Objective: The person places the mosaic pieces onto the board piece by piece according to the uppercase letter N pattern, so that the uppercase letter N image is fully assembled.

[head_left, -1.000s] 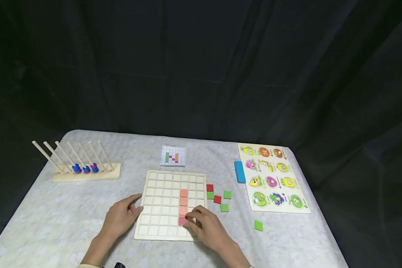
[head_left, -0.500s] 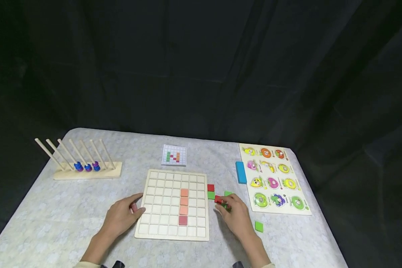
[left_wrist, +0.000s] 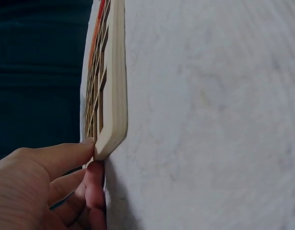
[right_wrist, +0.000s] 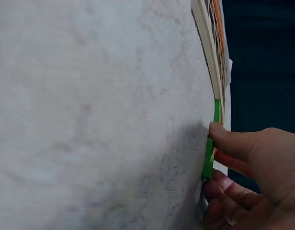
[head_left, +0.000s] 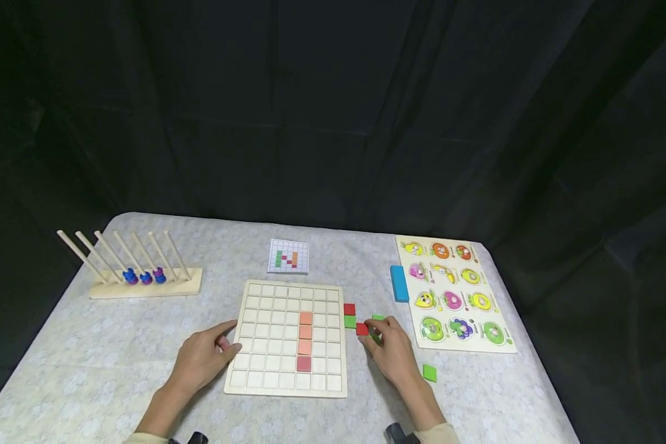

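1. Right hand point(head_left: 391, 351): thumb and fingers pinching a green tile point(right_wrist: 208, 163) at the board's 3 o'clock, mostly hidden by the hand in head view
2. Left hand point(head_left: 200, 356): at 9 o'clock, gripping the board edge, thumb on the rim, other fingers curled against the side
3. Grid board point(head_left: 268, 346): flat on the surface point(head_left: 116, 364); three orange tiles point(head_left: 305, 332) in one column right of centre, inset red tile point(head_left: 304, 364) at their 6 o'clock end
4. Near the right fingers: loose red tile point(head_left: 362, 329) just beside, toward 9 o'clock; another green tile point(head_left: 378, 317) partly covered at 12 o'clock
5. By the rim, 2 to 3 o'clock: rim-side red tile point(head_left: 349, 309), rim-side green tile point(head_left: 350, 322) right below it
6. Stray green tile point(head_left: 430, 373), just past 3 o'clock
7. Farther out: pattern card point(head_left: 288, 256) at 12, blue block point(head_left: 399, 284) at 2, fruit puzzle point(head_left: 457, 285) beyond it, peg rack point(head_left: 144, 288) near 10
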